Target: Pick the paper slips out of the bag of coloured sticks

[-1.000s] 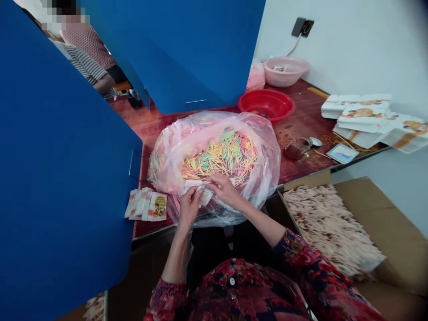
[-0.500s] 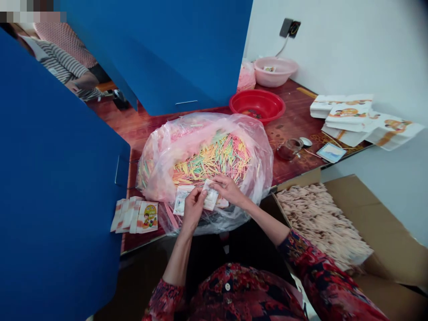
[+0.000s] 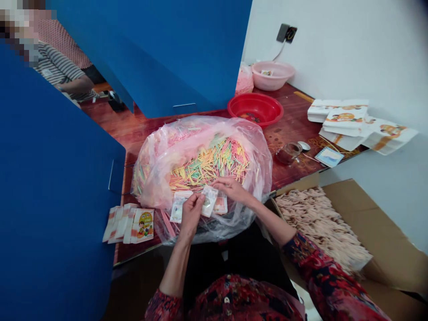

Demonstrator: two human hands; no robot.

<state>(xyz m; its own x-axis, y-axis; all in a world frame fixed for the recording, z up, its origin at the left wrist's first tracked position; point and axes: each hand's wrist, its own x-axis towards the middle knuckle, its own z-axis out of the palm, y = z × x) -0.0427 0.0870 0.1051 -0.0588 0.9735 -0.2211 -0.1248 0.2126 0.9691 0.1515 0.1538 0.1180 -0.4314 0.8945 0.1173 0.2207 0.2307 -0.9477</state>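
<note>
My left hand (image 3: 191, 214) pinches a small white, partly see-through packet (image 3: 209, 203) at its left edge. At the packet's upper end is my right hand (image 3: 232, 189), fingers closed together; whatever lies between them is too small to make out. Under my hands, another packet (image 3: 179, 206) lies to the left and a packet with pinkish contents (image 3: 221, 204) to the right. Just beyond, a large clear plastic bag (image 3: 157, 165) lies spread with its mouth open. Many thin yellow, green and pink sticks (image 3: 207, 162) fill it.
Printed packets (image 3: 144, 224) lie left beside blue partitions (image 3: 160, 49). Behind stand a red basin (image 3: 256, 107) and a pink basin (image 3: 274, 76). Rightward are a glass jar (image 3: 289, 153), notepad (image 3: 329, 156), stacked printed bags (image 3: 346, 120) and a cardboard box of packets (image 3: 321, 223). A co-worker's sleeve (image 3: 62, 64) shows.
My right fingers have shifted from the packet's upper right side to its upper end. My left hand still holds the packet. The whole view has shifted slightly.
</note>
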